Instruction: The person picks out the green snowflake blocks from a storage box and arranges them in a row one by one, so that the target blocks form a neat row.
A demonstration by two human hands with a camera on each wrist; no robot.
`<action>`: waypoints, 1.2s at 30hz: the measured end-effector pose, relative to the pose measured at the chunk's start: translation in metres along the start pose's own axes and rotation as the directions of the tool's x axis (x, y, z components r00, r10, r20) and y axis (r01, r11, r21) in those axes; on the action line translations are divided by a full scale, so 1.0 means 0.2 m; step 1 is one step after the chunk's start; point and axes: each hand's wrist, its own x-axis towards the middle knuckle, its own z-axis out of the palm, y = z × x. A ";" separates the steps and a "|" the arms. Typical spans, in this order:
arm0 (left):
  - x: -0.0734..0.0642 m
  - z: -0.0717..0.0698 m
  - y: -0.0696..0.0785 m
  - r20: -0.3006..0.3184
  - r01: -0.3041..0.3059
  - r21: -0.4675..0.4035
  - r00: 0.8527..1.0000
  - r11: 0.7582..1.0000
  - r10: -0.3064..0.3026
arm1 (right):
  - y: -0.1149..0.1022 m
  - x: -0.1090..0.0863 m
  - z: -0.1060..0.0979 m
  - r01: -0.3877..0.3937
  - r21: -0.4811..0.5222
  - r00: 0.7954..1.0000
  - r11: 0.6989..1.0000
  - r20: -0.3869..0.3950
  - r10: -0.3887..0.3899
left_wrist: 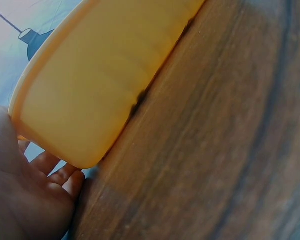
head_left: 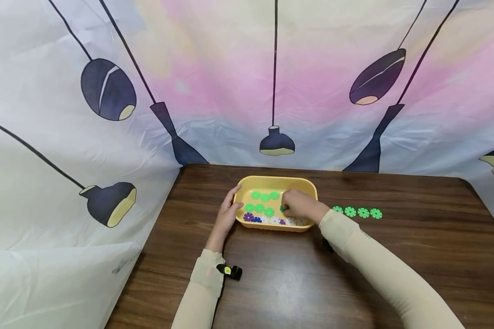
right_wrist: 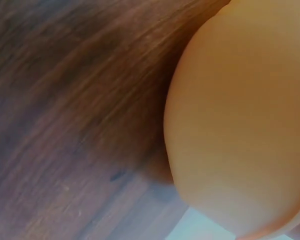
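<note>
A yellow plastic tray (head_left: 277,177) stands on the table with green snowflake discs (head_left: 265,197) in short rows inside it. Along its near side lie purple, blue and white snowflake discs (head_left: 275,220). My left hand (head_left: 226,214) grips the tray's left end, thumb at the rim and fingers around the outside, as the left wrist view also shows. Inside the right part of the tray is my right hand (head_left: 299,204), its fingers curled and pinching a green snowflake disc (head_left: 282,208) that is mostly hidden. The right wrist view shows only the tray's outer wall (right_wrist: 240,115).
Right of the tray, several green snowflake discs (head_left: 363,212) lie in a row on the brown wooden table (head_left: 280,278). A cloth backdrop (head_left: 230,82) printed with lamps hangs behind the table's far edge and along its left side.
</note>
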 end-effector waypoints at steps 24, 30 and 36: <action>0.01 0.00 0.00 0.005 -0.003 -0.014 1.000 1.000 0.003 | 0.00 -0.02 0.01 0.077 -0.088 0.996 0.993 -0.047 -0.081; 0.00 0.00 0.01 0.004 0.005 -0.020 1.000 1.000 -0.005 | 0.00 -0.03 -0.04 0.111 -0.103 0.992 0.989 -0.055 -0.117; 0.01 0.00 0.01 0.009 -0.017 -0.027 1.000 0.999 0.017 | -0.02 -0.08 -0.08 0.119 -0.101 0.991 0.988 -0.053 -0.125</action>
